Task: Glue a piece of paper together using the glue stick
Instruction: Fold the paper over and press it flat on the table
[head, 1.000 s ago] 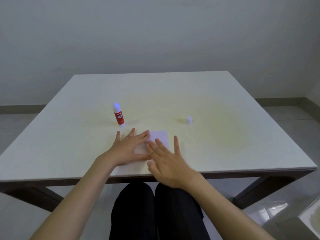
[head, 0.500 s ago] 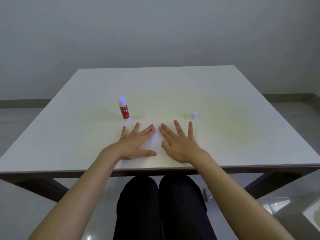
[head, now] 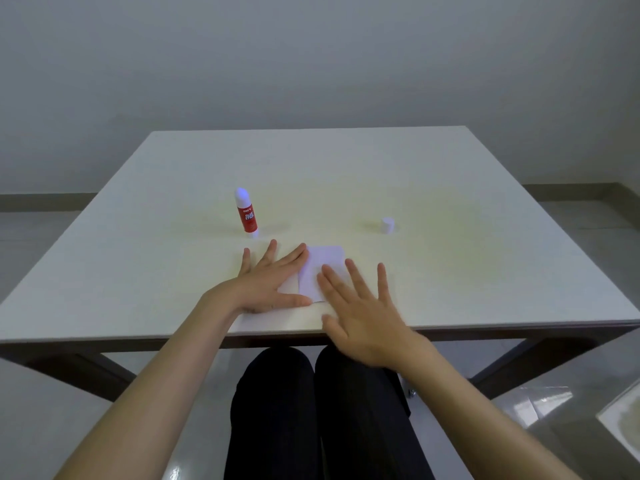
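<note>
table (head: 450, 174) far half open | obstacles: glue stick (head: 246, 213), cap (head: 387, 225)

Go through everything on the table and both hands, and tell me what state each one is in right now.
glue stick: upright, uncapped.
cap: off, standing alone to the right, apart from the stick.
paper: folded, flat on the table.
left hand: open, flat on the paper's left part.
right hand: open, fingers spread over the paper's right part; contact unclear.
</note>
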`<state>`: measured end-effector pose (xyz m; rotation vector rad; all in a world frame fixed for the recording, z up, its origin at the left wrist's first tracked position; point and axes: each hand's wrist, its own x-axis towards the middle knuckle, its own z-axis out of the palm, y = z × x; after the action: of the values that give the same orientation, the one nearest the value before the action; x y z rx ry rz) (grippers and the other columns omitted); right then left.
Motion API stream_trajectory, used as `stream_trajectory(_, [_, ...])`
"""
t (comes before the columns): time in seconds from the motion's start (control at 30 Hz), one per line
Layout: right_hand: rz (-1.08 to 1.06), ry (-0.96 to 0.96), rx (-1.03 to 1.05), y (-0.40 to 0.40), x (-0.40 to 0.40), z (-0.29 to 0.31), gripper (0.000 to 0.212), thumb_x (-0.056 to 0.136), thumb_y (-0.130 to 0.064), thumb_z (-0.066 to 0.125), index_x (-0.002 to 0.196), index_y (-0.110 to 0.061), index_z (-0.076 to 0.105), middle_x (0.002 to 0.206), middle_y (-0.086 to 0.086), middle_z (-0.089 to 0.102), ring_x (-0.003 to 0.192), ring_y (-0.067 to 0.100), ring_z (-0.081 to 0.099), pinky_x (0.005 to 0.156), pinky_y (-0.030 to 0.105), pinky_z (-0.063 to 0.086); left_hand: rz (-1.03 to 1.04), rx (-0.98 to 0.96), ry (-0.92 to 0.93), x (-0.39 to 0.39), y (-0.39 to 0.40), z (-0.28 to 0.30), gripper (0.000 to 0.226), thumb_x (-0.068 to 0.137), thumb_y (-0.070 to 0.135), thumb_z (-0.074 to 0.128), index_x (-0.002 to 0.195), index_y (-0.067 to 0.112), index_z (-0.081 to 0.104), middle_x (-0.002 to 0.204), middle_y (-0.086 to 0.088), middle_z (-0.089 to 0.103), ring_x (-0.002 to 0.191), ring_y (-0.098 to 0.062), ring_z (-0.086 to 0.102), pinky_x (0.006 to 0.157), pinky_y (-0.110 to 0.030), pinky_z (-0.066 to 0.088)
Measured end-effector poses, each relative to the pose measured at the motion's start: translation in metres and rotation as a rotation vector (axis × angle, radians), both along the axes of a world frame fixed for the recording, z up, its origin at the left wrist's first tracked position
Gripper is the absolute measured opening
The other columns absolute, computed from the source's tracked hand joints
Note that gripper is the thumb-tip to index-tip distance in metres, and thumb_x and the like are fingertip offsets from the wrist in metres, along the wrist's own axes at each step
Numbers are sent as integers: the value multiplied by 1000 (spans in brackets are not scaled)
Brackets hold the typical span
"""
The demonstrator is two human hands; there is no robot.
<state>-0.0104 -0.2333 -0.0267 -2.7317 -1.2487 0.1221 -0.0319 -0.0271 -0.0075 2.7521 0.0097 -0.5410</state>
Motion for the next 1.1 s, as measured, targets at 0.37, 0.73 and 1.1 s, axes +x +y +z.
stream_trajectory(0.37, [-155, -55, -93, -2, 12, 6, 64, 96, -43, 15, 151, -18, -6, 161, -5, -9, 145, 27, -21, 105, 56, -27, -10, -20, 51, 1, -1, 4, 87, 89, 55, 45, 148, 32, -16, 154, 22, -24, 140, -19, -34, 110, -52, -24])
stream_trajectory(0.73, [43, 33, -150, -32, -17, 33, 71, 91, -56, 3, 148, -19, 27, 160, -7, 16, 146, 19, -18, 103, 55, -35, -21, 26, 85, 1, -2, 8, 87, 89, 56, 43, 147, 33, -18, 154, 21, -25, 140, -21, -33, 111, -56, -22])
stream_trajectory(1.1, [45, 110, -85, 28, 8, 11, 64, 95, -57, 7, 150, -28, -5, 160, -15, -7, 144, 21, -25, 101, 54, -33, 2, -25, 77, 2, -2, 7, 85, 90, 52, 46, 147, 34, -15, 154, 24, -23, 140, -20, -33, 110, -56, -23])
